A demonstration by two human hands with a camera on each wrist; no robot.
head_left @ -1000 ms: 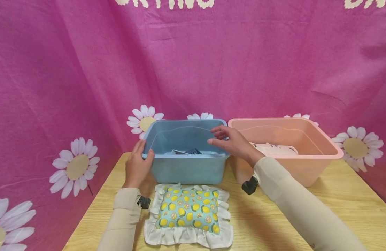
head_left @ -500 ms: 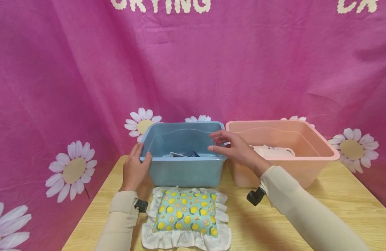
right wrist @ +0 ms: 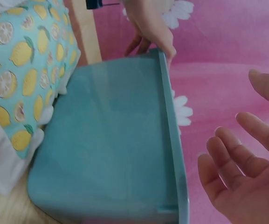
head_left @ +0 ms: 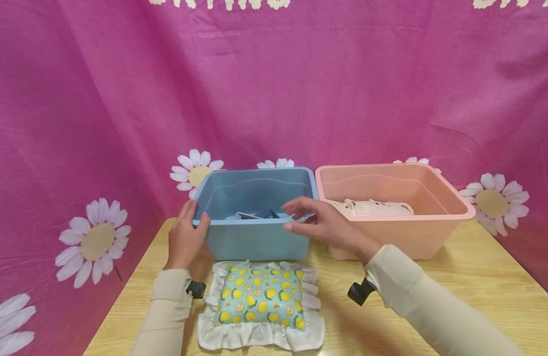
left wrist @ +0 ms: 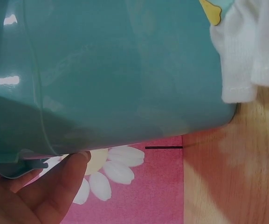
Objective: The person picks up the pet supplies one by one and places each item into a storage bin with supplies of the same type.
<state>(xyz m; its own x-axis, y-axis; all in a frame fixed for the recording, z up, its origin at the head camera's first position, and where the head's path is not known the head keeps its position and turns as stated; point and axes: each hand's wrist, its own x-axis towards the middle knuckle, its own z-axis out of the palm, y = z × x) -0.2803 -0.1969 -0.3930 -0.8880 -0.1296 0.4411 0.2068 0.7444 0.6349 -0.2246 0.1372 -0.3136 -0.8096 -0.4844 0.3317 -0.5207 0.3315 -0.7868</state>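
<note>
My left hand (head_left: 185, 238) holds the left rim of a blue plastic bin (head_left: 258, 242). In the left wrist view, its fingers (left wrist: 62, 186) lie at the bin's lip. My right hand (head_left: 329, 225) hovers over the bin's front right corner, fingers loosely bent, holding nothing. In the right wrist view, those fingers (right wrist: 244, 156) stand apart from the rim. Inside the bin lies a small dark blue and white item (head_left: 266, 214), partly hidden by the front wall. A lemon-print pillow (head_left: 258, 299) with white ruffles lies flat in front of the bin.
A peach plastic bin (head_left: 403, 240) stands right beside the blue one, with a pale patterned cloth item (head_left: 376, 208) in it. Both are on a wooden table (head_left: 470, 291). A pink curtain (head_left: 345, 89) with daisies hangs behind and to the left.
My right hand has come down and slightly nearer, from above the blue bin's right rim to its front right corner. The left hand keeps its place at the left rim.
</note>
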